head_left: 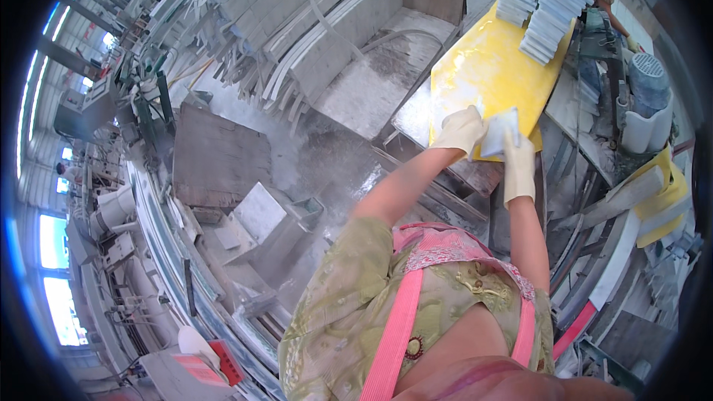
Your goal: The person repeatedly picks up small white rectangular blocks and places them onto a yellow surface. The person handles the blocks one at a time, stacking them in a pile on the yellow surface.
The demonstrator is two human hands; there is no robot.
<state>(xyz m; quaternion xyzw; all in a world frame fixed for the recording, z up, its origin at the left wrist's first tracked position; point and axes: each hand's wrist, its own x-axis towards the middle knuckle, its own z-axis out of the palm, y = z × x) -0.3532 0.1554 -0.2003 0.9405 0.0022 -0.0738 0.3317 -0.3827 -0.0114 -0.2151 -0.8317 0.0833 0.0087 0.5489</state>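
Both my hands wear pale cream gloves and meet over the near end of a yellow sheet (486,56) dusted with white. Between them is a small white rectangular slab (499,135), held tilted. My right hand (520,163) grips its right edge, fingers over the face. At the left edge my left hand (460,132) is closed, with its fingertips partly hidden by the slab. Two leaning rows of similar white slabs (549,18) lie at the far end of the sheet.
A stack of long whitish blocks and strips (327,52) stands far left. Left are a dusty brown board (219,156) and a metal box (264,215). A blue-grey ribbed cylinder (648,78) stands right. Another person's arm (610,11) shows at the far right.
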